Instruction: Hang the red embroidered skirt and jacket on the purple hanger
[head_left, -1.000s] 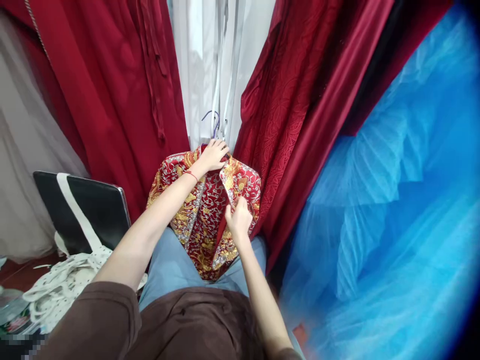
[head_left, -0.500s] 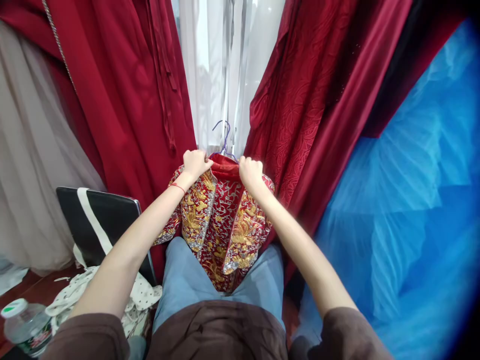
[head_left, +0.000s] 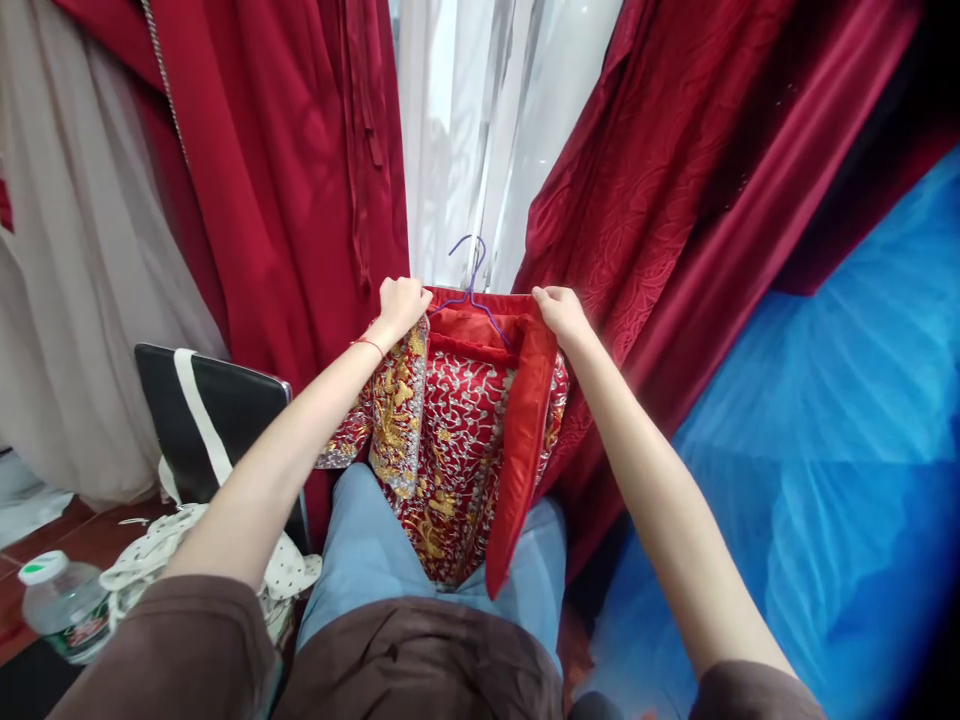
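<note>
A red jacket (head_left: 457, 430) embroidered in gold and silver hangs on a purple wire hanger (head_left: 472, 275) in front of my lap. My left hand (head_left: 401, 300) is closed on the jacket's left shoulder edge near the collar. My right hand (head_left: 559, 308) is closed on the right front panel at its top, which is folded back so its plain red lining (head_left: 525, 430) shows. The hanger's hook sticks up between my hands.
Dark red gowns (head_left: 285, 180) hang left and right (head_left: 660, 200), white sheer fabric (head_left: 480, 130) between them, a pale gown (head_left: 67, 280) at far left. Blue tulle (head_left: 825, 430) fills the right. A black bag (head_left: 202, 420), a spotted white cloth (head_left: 165, 550) and a water bottle (head_left: 64, 605) lie at left.
My right hand rose from the jacket's front to its top edge, then pulled the right panel outward, turning the red lining out. My left hand shifted from the hanger to the left shoulder.
</note>
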